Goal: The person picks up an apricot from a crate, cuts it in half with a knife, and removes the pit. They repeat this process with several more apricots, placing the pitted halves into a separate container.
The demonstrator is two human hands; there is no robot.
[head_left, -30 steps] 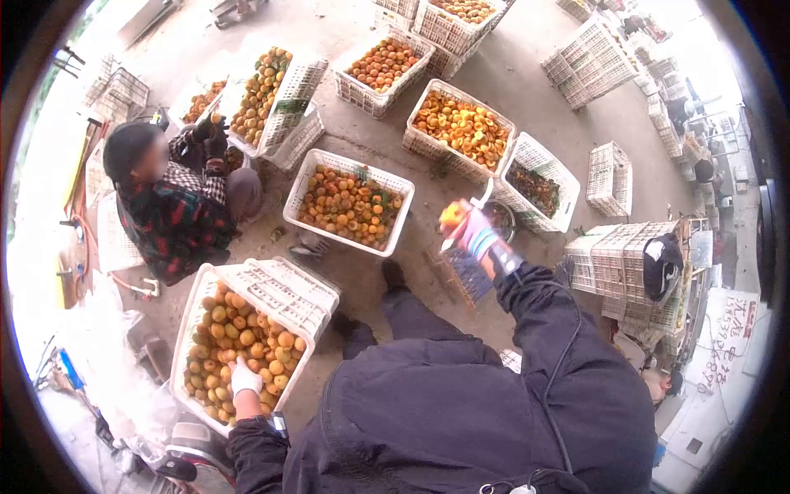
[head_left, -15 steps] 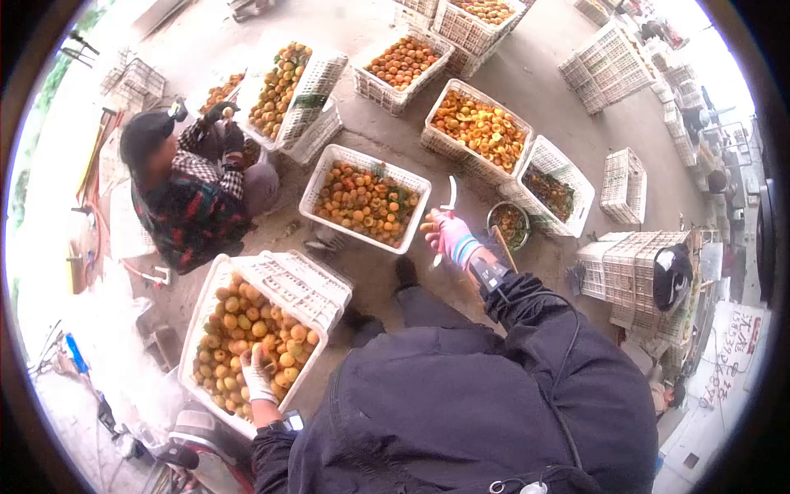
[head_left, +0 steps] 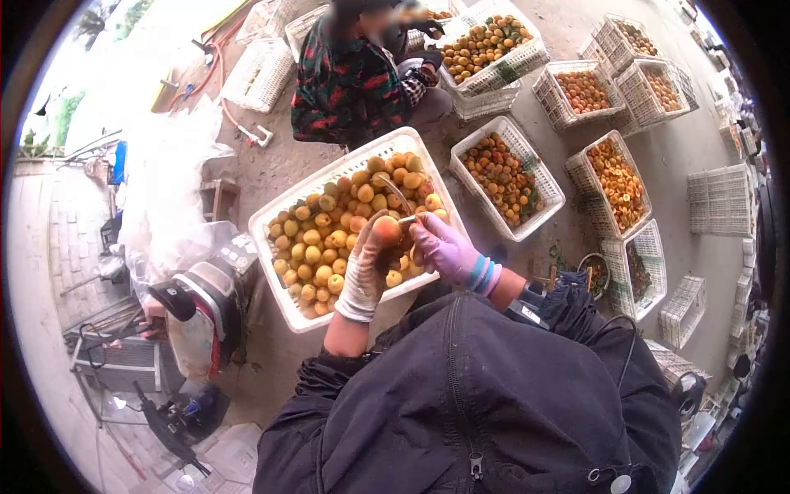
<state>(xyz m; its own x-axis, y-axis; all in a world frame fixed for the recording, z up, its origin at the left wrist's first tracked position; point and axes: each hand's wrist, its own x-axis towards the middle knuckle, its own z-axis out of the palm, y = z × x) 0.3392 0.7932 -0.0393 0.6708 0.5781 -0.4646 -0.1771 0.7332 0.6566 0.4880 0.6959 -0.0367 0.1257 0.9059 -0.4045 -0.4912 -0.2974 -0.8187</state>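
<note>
Now left hand (head_left: 364, 270) holding fruit (head_left: 387, 230), right (head_left: 443, 249) alongside

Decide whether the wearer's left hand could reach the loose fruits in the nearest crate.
Probably yes: the left hand appears over the open crate and nothing visible blocks the loose fruits, though the held fruit would likely hinder picking up another.

Fruit (head_left: 311, 255) in near crate (head_left: 331, 179), second crate (head_left: 543, 185) right of it, co-worker (head_left: 354, 90) behind
</note>
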